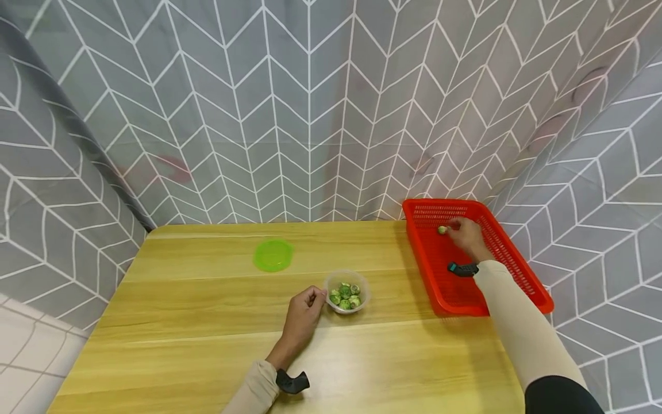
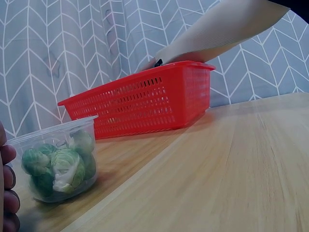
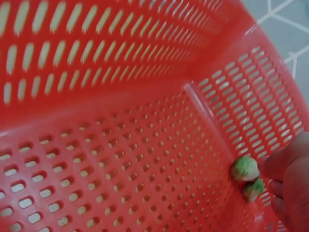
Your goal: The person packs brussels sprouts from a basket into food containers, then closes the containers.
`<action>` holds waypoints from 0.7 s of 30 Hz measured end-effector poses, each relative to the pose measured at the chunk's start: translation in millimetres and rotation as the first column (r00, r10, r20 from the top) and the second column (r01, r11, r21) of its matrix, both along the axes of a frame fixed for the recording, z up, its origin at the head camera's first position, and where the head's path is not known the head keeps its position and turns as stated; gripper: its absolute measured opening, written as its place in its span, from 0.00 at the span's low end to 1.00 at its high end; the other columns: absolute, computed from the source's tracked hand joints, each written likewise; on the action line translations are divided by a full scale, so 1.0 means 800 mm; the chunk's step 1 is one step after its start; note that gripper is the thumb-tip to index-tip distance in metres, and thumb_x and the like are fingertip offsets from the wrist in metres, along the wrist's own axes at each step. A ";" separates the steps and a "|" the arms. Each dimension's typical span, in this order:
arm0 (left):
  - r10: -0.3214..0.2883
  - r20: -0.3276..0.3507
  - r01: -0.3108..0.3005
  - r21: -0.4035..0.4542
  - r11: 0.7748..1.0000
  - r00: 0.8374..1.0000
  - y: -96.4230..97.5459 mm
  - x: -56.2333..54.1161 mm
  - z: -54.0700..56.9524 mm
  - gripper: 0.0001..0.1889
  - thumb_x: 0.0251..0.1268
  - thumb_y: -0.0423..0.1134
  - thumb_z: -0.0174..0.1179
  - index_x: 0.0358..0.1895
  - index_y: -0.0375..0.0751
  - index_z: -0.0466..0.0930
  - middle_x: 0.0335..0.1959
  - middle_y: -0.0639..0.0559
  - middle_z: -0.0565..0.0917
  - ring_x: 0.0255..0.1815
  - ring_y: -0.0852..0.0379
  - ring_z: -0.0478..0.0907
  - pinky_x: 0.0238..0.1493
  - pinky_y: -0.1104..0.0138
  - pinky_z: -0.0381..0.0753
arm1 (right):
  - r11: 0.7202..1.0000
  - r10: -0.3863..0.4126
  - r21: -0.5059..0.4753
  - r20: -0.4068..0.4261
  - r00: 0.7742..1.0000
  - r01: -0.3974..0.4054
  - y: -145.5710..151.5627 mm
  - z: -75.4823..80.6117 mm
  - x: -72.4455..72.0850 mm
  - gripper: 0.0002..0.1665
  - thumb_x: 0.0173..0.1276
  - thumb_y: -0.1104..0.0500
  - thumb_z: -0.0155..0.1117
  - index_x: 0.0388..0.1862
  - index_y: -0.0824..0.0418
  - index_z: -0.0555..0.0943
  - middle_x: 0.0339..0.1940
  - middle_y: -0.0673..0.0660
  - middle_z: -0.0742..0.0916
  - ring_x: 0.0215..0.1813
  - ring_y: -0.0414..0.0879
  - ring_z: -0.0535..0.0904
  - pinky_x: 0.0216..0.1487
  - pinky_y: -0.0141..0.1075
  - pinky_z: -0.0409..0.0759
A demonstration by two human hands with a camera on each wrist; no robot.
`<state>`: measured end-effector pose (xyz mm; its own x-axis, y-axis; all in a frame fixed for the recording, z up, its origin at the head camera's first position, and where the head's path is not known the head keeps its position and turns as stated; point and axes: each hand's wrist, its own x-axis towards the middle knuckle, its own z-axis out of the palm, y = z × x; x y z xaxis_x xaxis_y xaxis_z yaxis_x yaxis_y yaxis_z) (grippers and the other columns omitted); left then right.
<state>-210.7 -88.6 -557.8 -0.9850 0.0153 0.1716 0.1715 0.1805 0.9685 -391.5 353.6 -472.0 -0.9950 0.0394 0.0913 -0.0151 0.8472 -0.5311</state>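
My left hand (image 1: 302, 318) is at the left rim of a small clear plastic container (image 1: 365, 286), its thumb and fingers pinching the edge. Several green Brussels sprouts (image 1: 345, 291) fill the container; the left wrist view shows them through its side wall. My right hand (image 1: 468, 237) reaches down into a red perforated basket (image 1: 426, 270). Its fingertips are right beside a Brussels sprout (image 3: 245, 168) at the basket's end wall, not visibly closed round it. A second, smaller sprout (image 3: 253, 190) lies just against that one.
A round green lid (image 1: 273, 255) lies on the wooden table (image 1: 207, 299), left of and behind the container. The basket stands at the table's right side. Grey curtains (image 1: 310, 115) with white chevron lines hang behind the table and along the sides.
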 end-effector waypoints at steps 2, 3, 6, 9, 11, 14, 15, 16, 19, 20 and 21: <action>-0.004 -0.003 0.004 0.010 1.000 1.000 0.001 0.000 0.001 0.21 0.76 0.53 0.56 0.29 0.41 0.81 0.16 0.56 0.70 0.17 0.62 0.62 0.23 0.70 0.63 | 1.000 0.006 0.020 -0.007 1.000 -0.006 0.003 -0.006 -0.003 0.23 0.71 0.63 0.60 0.60 0.77 0.76 0.57 0.76 0.81 0.54 0.67 0.77 0.56 0.58 0.75; -0.001 -0.003 0.001 0.018 1.000 1.000 0.001 0.001 0.002 0.20 0.76 0.51 0.57 0.29 0.41 0.81 0.16 0.55 0.70 0.17 0.62 0.62 0.24 0.70 0.63 | 0.999 0.010 0.034 -0.013 1.000 -0.010 0.004 -0.008 -0.005 0.23 0.70 0.63 0.61 0.59 0.78 0.76 0.57 0.76 0.81 0.54 0.68 0.77 0.57 0.58 0.75; 0.000 0.002 0.000 0.020 1.000 1.000 0.001 0.001 0.003 0.19 0.77 0.50 0.57 0.29 0.40 0.81 0.17 0.56 0.72 0.18 0.62 0.63 0.25 0.70 0.65 | 0.997 0.027 0.071 -0.033 0.999 -0.025 0.008 -0.015 -0.012 0.23 0.69 0.63 0.62 0.58 0.78 0.76 0.56 0.76 0.81 0.55 0.69 0.76 0.57 0.59 0.74; 0.000 0.008 0.000 0.020 1.000 1.000 0.000 0.001 0.002 0.20 0.76 0.51 0.56 0.29 0.40 0.81 0.18 0.56 0.72 0.19 0.62 0.64 0.25 0.70 0.66 | 0.992 0.056 0.120 -0.056 0.997 -0.049 0.011 -0.019 -0.019 0.22 0.67 0.63 0.62 0.55 0.77 0.78 0.52 0.75 0.82 0.51 0.69 0.77 0.56 0.59 0.73; -0.007 0.008 0.007 0.017 1.000 1.000 0.000 0.001 0.002 0.21 0.76 0.52 0.56 0.29 0.40 0.81 0.18 0.56 0.72 0.19 0.62 0.64 0.25 0.70 0.66 | 0.987 0.076 0.146 -0.062 0.995 -0.066 0.012 -0.019 -0.024 0.20 0.66 0.63 0.64 0.52 0.76 0.80 0.48 0.74 0.84 0.45 0.66 0.77 0.51 0.58 0.74; -0.011 0.009 0.011 0.021 1.000 1.000 0.000 0.001 0.002 0.21 0.76 0.52 0.56 0.29 0.40 0.81 0.18 0.55 0.72 0.19 0.63 0.64 0.25 0.70 0.66 | 0.980 0.097 0.182 -0.061 0.993 -0.084 0.012 -0.020 -0.029 0.16 0.66 0.62 0.66 0.47 0.74 0.83 0.39 0.70 0.85 0.37 0.61 0.74 0.43 0.52 0.74; -0.011 0.007 0.011 0.022 1.000 1.000 0.000 0.001 0.002 0.21 0.76 0.52 0.57 0.29 0.40 0.81 0.18 0.55 0.72 0.19 0.63 0.64 0.25 0.70 0.66 | 0.977 0.104 0.194 -0.057 0.993 -0.091 0.011 -0.020 -0.031 0.15 0.66 0.62 0.66 0.46 0.73 0.83 0.37 0.68 0.85 0.36 0.59 0.74 0.41 0.51 0.73; -0.011 0.007 0.011 0.023 1.000 1.000 0.000 0.000 0.001 0.20 0.76 0.52 0.57 0.29 0.40 0.80 0.18 0.55 0.72 0.19 0.63 0.64 0.25 0.70 0.66 | 0.975 0.110 0.201 -0.049 0.993 -0.098 0.011 -0.020 -0.032 0.15 0.66 0.62 0.66 0.46 0.73 0.83 0.35 0.67 0.84 0.34 0.59 0.73 0.40 0.50 0.72; -0.011 0.003 0.011 0.018 1.000 1.000 -0.001 0.000 0.001 0.20 0.76 0.51 0.57 0.29 0.40 0.80 0.18 0.56 0.72 0.19 0.63 0.64 0.25 0.70 0.66 | 0.969 0.121 0.220 -0.042 0.992 -0.109 0.007 -0.021 -0.032 0.12 0.65 0.64 0.64 0.42 0.73 0.84 0.33 0.65 0.83 0.34 0.58 0.72 0.39 0.49 0.71; -0.011 0.003 0.011 0.015 1.000 1.000 -0.001 0.000 0.001 0.20 0.76 0.51 0.57 0.29 0.40 0.81 0.18 0.56 0.72 0.18 0.63 0.63 0.24 0.70 0.66 | 0.968 0.124 0.226 -0.046 0.991 -0.111 0.005 -0.022 -0.032 0.11 0.65 0.65 0.64 0.42 0.73 0.84 0.33 0.66 0.82 0.34 0.59 0.72 0.40 0.50 0.71; -0.010 0.000 0.010 0.013 1.000 1.000 -0.002 0.000 0.001 0.20 0.76 0.50 0.57 0.29 0.40 0.81 0.18 0.56 0.71 0.18 0.63 0.63 0.24 0.70 0.66 | 0.966 0.129 0.234 -0.053 0.990 -0.113 0.004 -0.022 -0.032 0.11 0.64 0.66 0.63 0.41 0.73 0.83 0.34 0.67 0.82 0.35 0.59 0.72 0.41 0.52 0.72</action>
